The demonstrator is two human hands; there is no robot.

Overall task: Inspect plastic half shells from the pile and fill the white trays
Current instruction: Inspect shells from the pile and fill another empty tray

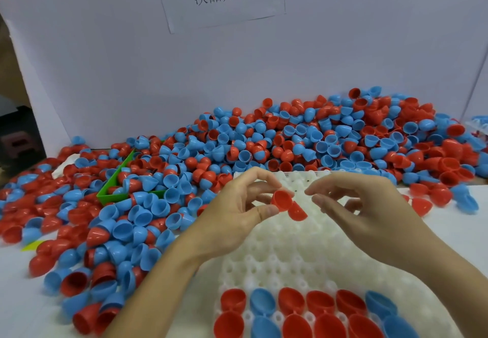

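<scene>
Head view: left hand pinches red half shell above white tray; second red shell just beneath. Right hand empty, fingers loosely curled. Person should turn rim toward eyes, check cracks, then seat in free pocket beyond filled rows.
</scene>
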